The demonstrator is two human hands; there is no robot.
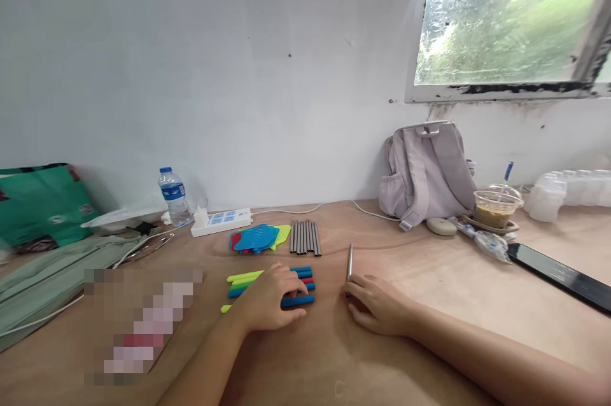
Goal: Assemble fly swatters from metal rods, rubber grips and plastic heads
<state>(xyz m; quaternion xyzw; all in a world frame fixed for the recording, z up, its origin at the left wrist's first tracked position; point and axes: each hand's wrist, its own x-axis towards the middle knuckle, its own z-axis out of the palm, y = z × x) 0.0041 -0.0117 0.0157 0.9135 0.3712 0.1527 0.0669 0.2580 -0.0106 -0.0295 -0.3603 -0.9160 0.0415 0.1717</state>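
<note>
The left hand (pixel 267 301) is laid flat, fingers spread and loosely curved, over a row of coloured sleeves (pixel 298 285) in blue, red and yellow-green, which are lined up side by side on the tabletop (pixel 334 355); nothing is gripped, the pieces being merely pressed or steadied so that they are kept from rolling. A single metal rod (pixel 350 263) is pinched at its near end by the fingertips of the right hand (pixel 377 304), its far end pointing away and lying on the wood. Further back, a bundle of grey rods (pixel 305 237) is set parallel, just beside a stack of coloured plastic heads (pixel 260 238), apparently sorted by kind within easy reach.
</note>
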